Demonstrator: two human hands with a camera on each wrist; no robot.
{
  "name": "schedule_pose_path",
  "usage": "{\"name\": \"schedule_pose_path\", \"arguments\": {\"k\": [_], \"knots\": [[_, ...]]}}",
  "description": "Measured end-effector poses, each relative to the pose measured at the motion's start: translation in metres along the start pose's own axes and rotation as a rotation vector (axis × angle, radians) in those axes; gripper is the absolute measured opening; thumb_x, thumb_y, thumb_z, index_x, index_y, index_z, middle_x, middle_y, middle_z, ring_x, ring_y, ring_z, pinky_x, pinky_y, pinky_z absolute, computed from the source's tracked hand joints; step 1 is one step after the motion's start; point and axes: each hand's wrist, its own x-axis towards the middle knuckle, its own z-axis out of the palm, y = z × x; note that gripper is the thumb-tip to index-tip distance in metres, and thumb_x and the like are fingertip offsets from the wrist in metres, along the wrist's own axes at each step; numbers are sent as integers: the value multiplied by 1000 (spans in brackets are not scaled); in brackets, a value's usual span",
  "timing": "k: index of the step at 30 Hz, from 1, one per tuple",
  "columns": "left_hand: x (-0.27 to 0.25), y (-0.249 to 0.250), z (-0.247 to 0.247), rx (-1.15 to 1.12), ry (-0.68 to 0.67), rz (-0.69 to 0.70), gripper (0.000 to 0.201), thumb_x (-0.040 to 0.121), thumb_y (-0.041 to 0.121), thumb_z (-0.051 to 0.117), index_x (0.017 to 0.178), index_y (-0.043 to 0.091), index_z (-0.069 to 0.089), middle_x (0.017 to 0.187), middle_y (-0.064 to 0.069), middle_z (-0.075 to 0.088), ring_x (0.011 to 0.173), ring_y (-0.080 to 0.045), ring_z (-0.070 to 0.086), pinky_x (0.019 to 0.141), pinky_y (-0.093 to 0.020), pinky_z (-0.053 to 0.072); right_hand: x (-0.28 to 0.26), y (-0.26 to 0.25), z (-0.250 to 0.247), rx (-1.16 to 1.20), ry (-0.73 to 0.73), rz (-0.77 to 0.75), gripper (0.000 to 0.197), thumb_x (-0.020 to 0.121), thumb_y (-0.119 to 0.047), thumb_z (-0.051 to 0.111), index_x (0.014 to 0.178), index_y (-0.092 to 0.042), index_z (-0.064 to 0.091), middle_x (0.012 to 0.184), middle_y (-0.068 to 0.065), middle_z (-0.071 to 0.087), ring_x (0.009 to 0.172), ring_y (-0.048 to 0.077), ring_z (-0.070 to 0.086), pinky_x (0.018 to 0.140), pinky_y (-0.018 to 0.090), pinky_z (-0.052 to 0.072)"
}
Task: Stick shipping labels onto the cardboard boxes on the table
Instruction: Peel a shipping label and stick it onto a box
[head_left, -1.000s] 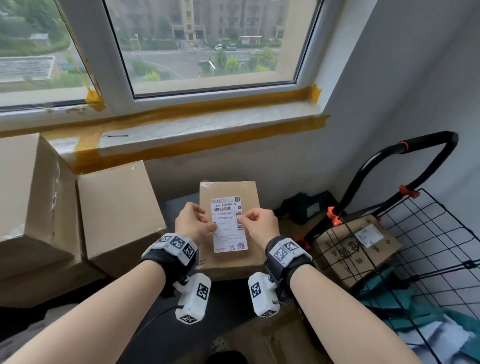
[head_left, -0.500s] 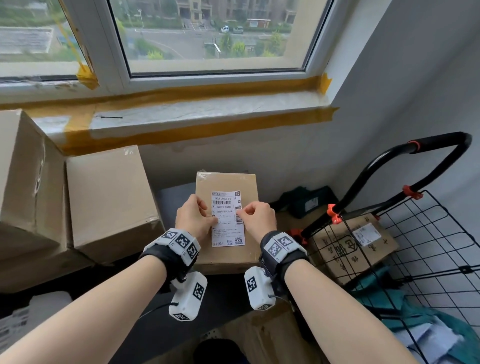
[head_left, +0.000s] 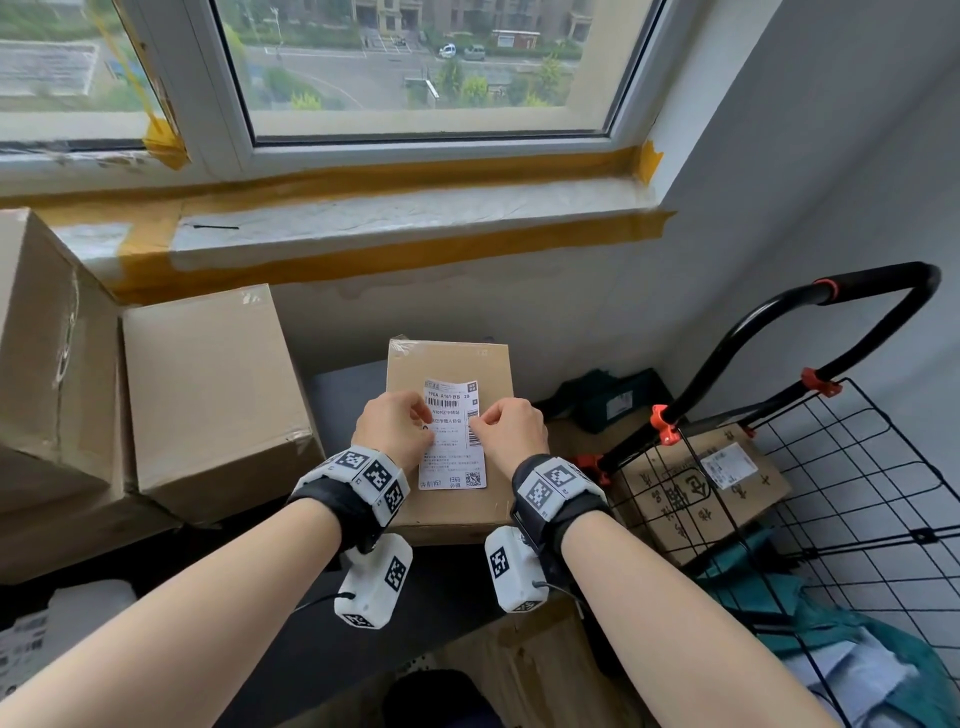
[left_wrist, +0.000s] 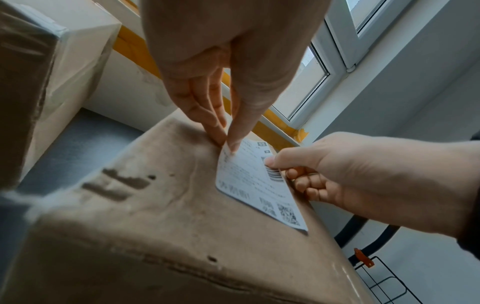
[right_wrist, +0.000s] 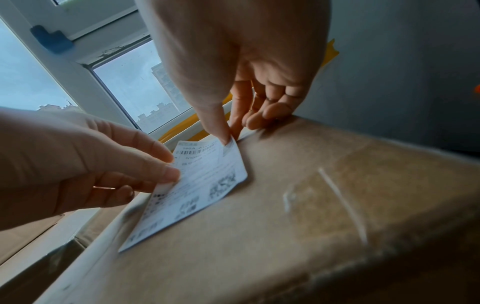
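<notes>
Label (head_left: 453, 435) position: on the top face of the small cardboard box (head_left: 450, 364), which stands on the dark table (head_left: 343, 384) below the window sill (head_left: 395, 218). The label's near end lies flat on the cardboard; its far end curls slightly upward, as the head view shows.

Left hand (head_left: 396, 429): thumb and fingertips are curled and pinch the label's left edge. In the left wrist view, the thumb tip sits on the printed face and the fingers (left_wrist: 207, 115) come down beside it at the edge, touching the box top.

Right hand (head_left: 511, 434): thumb and forefinger pinch the label's right edge near the side barcode. In the right wrist view, the thumb (right_wrist: 217, 125) presses on the printed face, and the remaining fingers are curled with their tips against the cardboard just beside the label.

Both hands hold the label at about mid-length, one on each side, with the printed area between them exposed.

Surroundings:
- Two larger cardboard boxes (head_left: 208, 395) stand to the left of the small box, near it but apart.
- A wire cart (head_left: 852, 499) with a black handle stands to the right. It contains a printed carton (head_left: 691, 499) that carries a white label of its own.
- Yellow tape (head_left: 395, 254) runs along the sill edges.
- Each wrist carries a black strap with a white marker-covered camera unit.
</notes>
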Motion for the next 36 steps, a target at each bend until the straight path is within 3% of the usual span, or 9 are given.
{"name": "schedule_pose_path", "arguments": {"k": [7,13,18,20,22,23,25,31,36], "knots": [[0,-2,-3,34,7,0,9,74,19,71,81,22,67,93,5,58,92,-20,60,81,-32,51,0,0,1,-18,0,2,17,85,-29,62,72,-18,62,93,5,68,80,20,58,67,27,43],[-5,-14,-10,71,5,24,21,73,34,75,92,25,71,101,3,57,94,-18,57,79,-33,48,-3,1,-1,-92,-6,-48,16,87,-33,61,83,-18,63,98,5,67,91,24,62,73,32,51],[-11,-26,-18,102,-39,125,35,74,38,73,107,28,69,112,7,50,100,-12,50,84,-31,47,-6,-3,-11,-204,42,-158,30,90,-31,57,112,-10,55,115,8,59,105,27,58,86,37,49],[-13,-30,-20,118,-63,165,41,74,39,73,113,28,66,126,5,48,114,-14,47,93,-33,45,-5,-11,-9,-238,-48,-331,36,95,-27,49,126,-10,50,130,8,53,119,27,51,99,38,43],[-14,-34,-21,152,-106,201,49,76,38,72,122,27,60,143,4,41,129,-17,40,104,-36,37,-5,-23,0,-310,-280,-469,50,99,-29,39,145,-12,30,154,5,29,142,22,26,116,37,24],[-15,-36,-22,165,-136,213,54,76,38,72,127,26,57,148,4,36,133,-18,38,108,-35,33,-5,-28,6,-361,-374,-508,54,100,-30,34,149,-13,19,159,3,16,147,19,13,119,37,14],[-15,-41,-23,165,-190,234,63,77,37,71,135,27,49,154,6,28,137,-17,34,111,-34,29,-4,-35,16,-439,-463,-525,57,102,-34,27,151,-13,7,161,0,1,148,16,0,121,37,5],[-19,-51,-22,198,-256,271,56,93,33,52,145,31,30,157,14,9,139,-15,32,111,-30,29,5,-23,20,-537,-473,-450,63,101,-40,24,151,-15,-5,160,-1,-12,148,15,-7,119,35,0],[-19,-54,-21,213,-341,262,60,96,33,45,148,34,16,157,15,-6,141,-16,28,112,-29,28,10,-3,7,-545,-424,-354,68,100,-45,23,150,-14,-11,159,-1,-16,147,13,-11,120,33,-3]]}}
